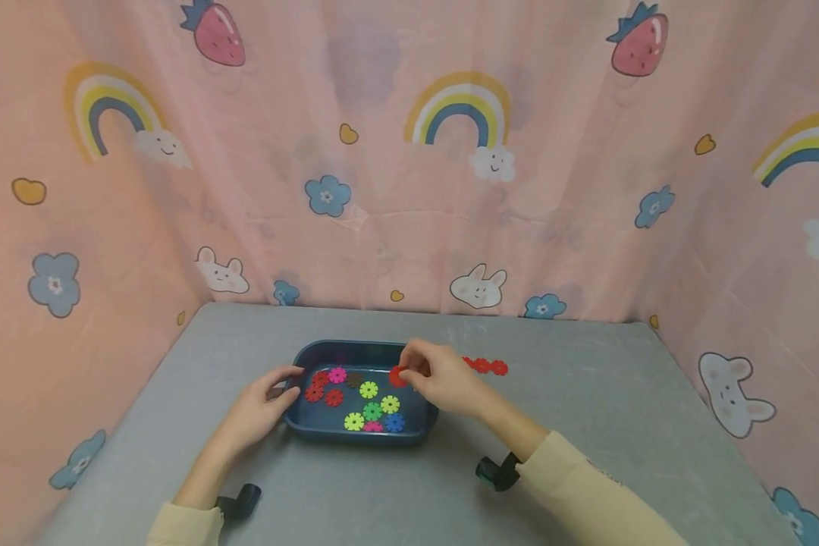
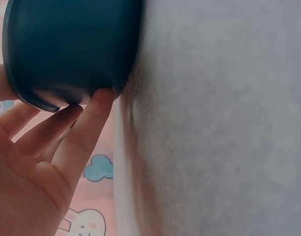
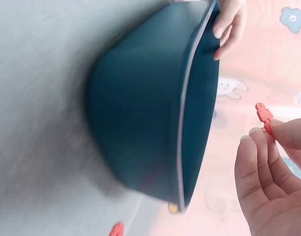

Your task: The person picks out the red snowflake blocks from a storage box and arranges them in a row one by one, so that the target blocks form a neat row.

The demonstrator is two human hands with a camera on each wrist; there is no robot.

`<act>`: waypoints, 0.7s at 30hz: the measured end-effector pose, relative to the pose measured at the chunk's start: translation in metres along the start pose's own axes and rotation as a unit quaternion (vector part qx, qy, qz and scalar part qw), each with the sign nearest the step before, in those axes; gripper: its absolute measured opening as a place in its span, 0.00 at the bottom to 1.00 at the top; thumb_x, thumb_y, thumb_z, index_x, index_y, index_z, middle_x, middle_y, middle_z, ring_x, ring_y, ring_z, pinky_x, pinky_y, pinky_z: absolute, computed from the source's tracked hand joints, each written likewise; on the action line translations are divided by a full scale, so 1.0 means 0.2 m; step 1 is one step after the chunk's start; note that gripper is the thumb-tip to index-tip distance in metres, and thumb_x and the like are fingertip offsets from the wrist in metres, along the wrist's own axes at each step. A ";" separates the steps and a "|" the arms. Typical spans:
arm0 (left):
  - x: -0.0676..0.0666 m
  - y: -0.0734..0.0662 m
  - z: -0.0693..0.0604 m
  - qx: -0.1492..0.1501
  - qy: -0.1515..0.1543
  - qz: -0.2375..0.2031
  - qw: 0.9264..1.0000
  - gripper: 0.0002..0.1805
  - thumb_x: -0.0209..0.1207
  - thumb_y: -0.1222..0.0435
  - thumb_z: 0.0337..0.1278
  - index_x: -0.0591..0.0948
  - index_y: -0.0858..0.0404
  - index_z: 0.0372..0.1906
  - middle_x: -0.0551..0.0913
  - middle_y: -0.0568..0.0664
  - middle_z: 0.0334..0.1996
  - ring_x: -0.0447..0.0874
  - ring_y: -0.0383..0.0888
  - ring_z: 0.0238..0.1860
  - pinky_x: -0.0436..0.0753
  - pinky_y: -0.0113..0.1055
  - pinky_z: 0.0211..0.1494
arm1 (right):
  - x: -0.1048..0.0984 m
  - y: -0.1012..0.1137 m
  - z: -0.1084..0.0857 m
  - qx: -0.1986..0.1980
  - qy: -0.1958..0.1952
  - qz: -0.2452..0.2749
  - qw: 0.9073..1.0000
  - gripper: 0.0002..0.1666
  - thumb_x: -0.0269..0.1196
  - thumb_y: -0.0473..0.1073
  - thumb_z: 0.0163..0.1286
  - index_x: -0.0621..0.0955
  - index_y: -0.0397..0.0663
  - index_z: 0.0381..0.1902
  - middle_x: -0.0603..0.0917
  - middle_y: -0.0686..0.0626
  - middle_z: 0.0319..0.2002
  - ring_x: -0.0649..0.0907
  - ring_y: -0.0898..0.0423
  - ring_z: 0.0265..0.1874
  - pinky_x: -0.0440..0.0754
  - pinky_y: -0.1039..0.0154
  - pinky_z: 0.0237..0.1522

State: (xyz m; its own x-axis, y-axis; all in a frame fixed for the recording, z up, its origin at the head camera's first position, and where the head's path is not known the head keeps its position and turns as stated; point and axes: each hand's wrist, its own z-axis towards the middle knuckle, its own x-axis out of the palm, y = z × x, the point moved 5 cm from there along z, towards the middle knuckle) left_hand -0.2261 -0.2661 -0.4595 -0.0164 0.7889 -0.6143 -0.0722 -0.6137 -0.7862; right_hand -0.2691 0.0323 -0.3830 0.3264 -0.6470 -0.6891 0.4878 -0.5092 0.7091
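Observation:
A dark blue plastic basin (image 1: 362, 437) stands on the table with several flower-shaped notched discs inside: red, pink, yellow-green, green, blue and a brown one. My left hand (image 1: 258, 409) holds the basin's left rim; in the left wrist view its fingers (image 2: 86, 130) lie against the outer wall. Over the basin's right side, my right hand (image 1: 444, 379) pinches a red notched disc (image 3: 263, 114) between thumb and fingertips, above the rim. Part of that disc is hidden by the fingers.
Red discs (image 1: 499, 368) lie in a row on the grey table (image 1: 587, 425), to the right of the basin. A pink printed curtain (image 1: 382, 250) hangs behind the table and along both sides. Each wrist wears a black strap-on device (image 1: 497, 473).

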 end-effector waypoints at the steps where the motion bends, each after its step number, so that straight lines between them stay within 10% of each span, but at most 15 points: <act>1: 0.00 0.00 0.00 0.001 0.001 0.001 1.000 0.21 0.59 0.63 0.73 0.76 0.60 0.67 0.72 0.64 0.70 0.77 0.67 0.63 0.76 0.62 0.63 | -0.01 -0.01 -0.01 0.001 -0.003 -0.002 1.000 0.06 0.67 0.38 0.70 0.79 0.51 0.41 0.79 0.57 0.29 0.78 0.56 0.28 0.82 0.64 0.29; 21: -0.01 -0.01 -0.01 -0.010 0.002 0.004 1.000 0.22 0.58 0.61 0.73 0.76 0.59 0.68 0.72 0.63 0.70 0.76 0.66 0.64 0.75 0.62 0.64 | -0.32 -0.43 -0.20 0.064 -0.078 -0.012 0.995 0.04 0.63 0.34 0.73 0.79 0.44 0.43 0.80 0.49 0.30 0.78 0.53 0.27 0.80 0.63 0.27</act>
State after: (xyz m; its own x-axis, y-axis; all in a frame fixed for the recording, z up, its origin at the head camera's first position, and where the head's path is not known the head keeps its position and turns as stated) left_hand -0.2239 -0.2658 -0.4574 -0.0125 0.7836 -0.6212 -0.0528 -0.6209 -0.7821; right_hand -0.3009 0.1410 -0.4058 0.1816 -0.7089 -0.6816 0.3830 -0.5874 0.7130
